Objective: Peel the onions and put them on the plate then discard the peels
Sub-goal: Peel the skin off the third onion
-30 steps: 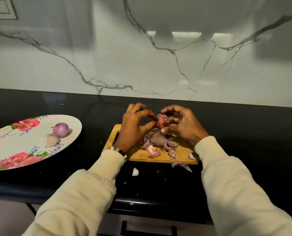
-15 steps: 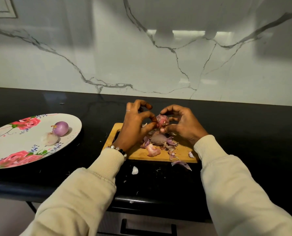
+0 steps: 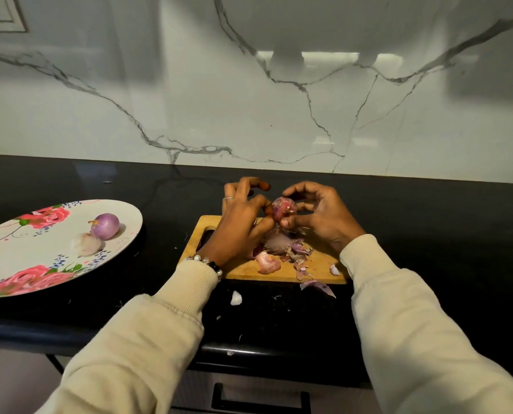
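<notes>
A small red onion (image 3: 283, 208) with loose papery skin is held just above the wooden cutting board (image 3: 243, 268). My right hand (image 3: 321, 216) grips it from the right with curled fingers and thumb. My left hand (image 3: 243, 216) pinches its skin on the left side with thumb and forefinger. Under the hands lies a pile of purple peels (image 3: 282, 249) on the board. On the floral plate (image 3: 16, 255) at the left rest a peeled purple onion (image 3: 105, 225) and a paler peeled one (image 3: 86, 243).
The black countertop (image 3: 428, 234) runs to a marble backsplash behind. Stray peel bits (image 3: 318, 286) and a white scrap (image 3: 236, 297) lie on the counter in front of the board. The counter's front edge and a drawer handle (image 3: 261, 398) are below.
My left hand's outer fingers have lifted and spread a little while the thumb and forefinger keep working at the onion's skin. The onion stays in the same spot.
</notes>
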